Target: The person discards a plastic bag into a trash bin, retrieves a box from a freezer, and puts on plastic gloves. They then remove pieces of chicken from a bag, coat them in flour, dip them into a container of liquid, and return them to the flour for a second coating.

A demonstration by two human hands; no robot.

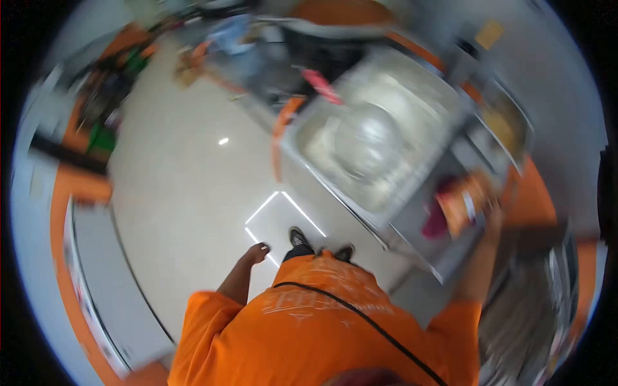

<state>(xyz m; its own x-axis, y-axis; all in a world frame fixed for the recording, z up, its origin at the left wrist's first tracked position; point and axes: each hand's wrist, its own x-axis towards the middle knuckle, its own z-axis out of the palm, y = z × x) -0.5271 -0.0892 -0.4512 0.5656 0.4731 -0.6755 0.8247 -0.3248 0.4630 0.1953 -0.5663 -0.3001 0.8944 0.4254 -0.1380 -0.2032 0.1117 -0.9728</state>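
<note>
An orange packet [458, 207] sits at 3 o'clock, over the steel counter [412, 222], its long axis running from 1 to 7 o'clock. The right hand [494, 215] is at its 3 o'clock edge; blur hides whether the fingers pinch it. The left hand [258, 252] hangs toward 7 o'clock, finger state unclear.

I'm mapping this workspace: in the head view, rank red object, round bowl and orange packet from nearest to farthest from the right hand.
1. Orange packet: right at the right hand.
2. Round bowl: farther left, inside the tray.
3. Red object: beyond the bowl, upper left.
</note>
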